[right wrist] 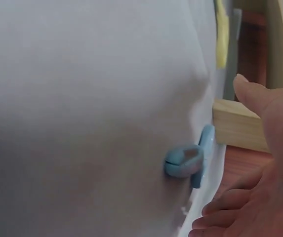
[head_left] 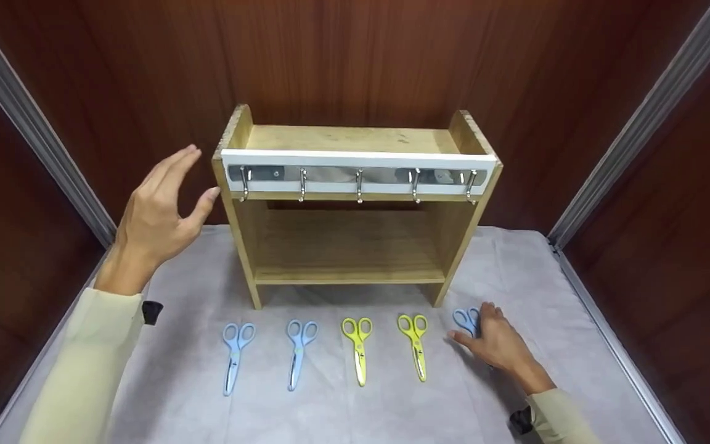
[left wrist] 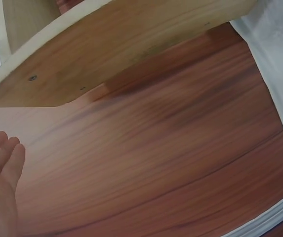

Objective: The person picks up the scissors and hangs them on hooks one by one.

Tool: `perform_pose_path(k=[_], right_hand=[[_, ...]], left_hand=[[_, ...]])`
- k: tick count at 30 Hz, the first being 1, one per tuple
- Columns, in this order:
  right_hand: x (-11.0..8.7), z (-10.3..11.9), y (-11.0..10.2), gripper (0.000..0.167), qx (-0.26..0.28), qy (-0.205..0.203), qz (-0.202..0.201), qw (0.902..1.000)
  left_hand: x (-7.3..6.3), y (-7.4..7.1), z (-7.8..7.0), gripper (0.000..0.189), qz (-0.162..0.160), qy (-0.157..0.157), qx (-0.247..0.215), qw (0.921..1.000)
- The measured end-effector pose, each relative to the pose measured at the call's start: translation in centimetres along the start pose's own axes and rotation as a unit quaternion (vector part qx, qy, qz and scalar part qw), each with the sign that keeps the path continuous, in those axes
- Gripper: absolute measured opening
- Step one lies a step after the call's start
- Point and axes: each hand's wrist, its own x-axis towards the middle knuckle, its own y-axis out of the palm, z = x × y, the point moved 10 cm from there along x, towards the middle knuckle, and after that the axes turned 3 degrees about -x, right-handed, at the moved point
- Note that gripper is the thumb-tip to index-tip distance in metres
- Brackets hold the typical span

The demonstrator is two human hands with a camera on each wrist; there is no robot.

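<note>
At the right of the head view my right hand (head_left: 503, 342) is over light blue scissors (head_left: 468, 325), hiding their blades. Its thumb and fingers are spread. The right wrist view shows a gap between this hand (right wrist: 264, 192) and the blue handle (right wrist: 184, 165). My left hand (head_left: 158, 213) is raised beside the left side of a wooden shelf (head_left: 349, 274), fingers extended, holding nothing. In the left wrist view that hand (left wrist: 0, 182) is at the lower left, apart from the shelf's side panel (left wrist: 92, 59).
Two blue scissors (head_left: 233, 364) and two yellow scissors (head_left: 359, 353) lie in a row on the grey cloth (head_left: 386, 413), handles toward the shelf. Several metal hooks (head_left: 360, 185) line the white strip (head_left: 330, 158) on the shelf's front. Brown panels (head_left: 355, 55) stand around.
</note>
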Motion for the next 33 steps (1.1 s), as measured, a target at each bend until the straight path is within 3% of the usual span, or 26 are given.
perform_pose_path(k=[11,22,27,33], right_hand=[[-0.7,-0.2,1.0,0.114,-0.009,0.015,-0.01,0.9998],[-0.9,0.5,0.7,0.093,-0.015,-0.004,-0.038,0.9992],[-1.0,0.9,1.0,0.086,-0.043,-0.007,-0.036,0.9984],[-1.4,2.1,0.9,0.066,-0.09,-0.035,-0.055,0.9938]], left_hand=[[1.2,0.2,-1.3,0.051,-0.016,0.035,-0.044,0.9983],[2.1,0.5,-2.1,0.043,-0.026,0.069,-0.063,0.9952],[2.1,0.8,-1.8,0.041,-0.017,0.054,-0.063,0.9964],[2.1,0.8,-1.6,0.04,-0.024,0.044,-0.068,0.9964]])
